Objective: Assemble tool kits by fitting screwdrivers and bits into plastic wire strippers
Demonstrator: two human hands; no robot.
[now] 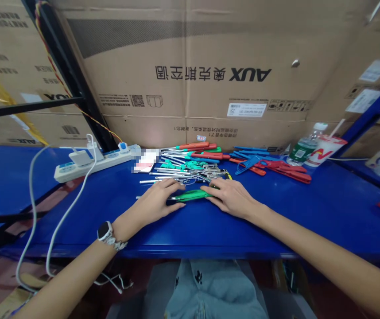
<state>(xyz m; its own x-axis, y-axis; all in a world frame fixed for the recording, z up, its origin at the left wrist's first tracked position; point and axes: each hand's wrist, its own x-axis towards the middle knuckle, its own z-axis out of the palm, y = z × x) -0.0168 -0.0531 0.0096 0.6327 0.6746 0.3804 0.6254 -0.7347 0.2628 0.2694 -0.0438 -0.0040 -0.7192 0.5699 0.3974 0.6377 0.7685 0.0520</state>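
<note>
A long green-handled tool (193, 195) with a thin metal shaft lies level, low over the blue tabletop. My left hand (157, 199) is closed around its left part, where the shaft meets the handle. The fingertips of my right hand (231, 197) pinch the handle's right end. Just behind my hands lies a pile of metal rods (163, 174) and small teal plastic parts (180, 165). Farther back are several red-handled tools (193, 145) with metal shafts. The exact kind of tool cannot be made out.
A white power strip (97, 163) with plugs and cables lies at the left. Blue plastic handle pieces (253, 153) and red ones (286, 169) lie at the right. Behind them stand a water bottle (304, 146) and a paper cup (324, 150). A cardboard wall (190, 40) closes the back.
</note>
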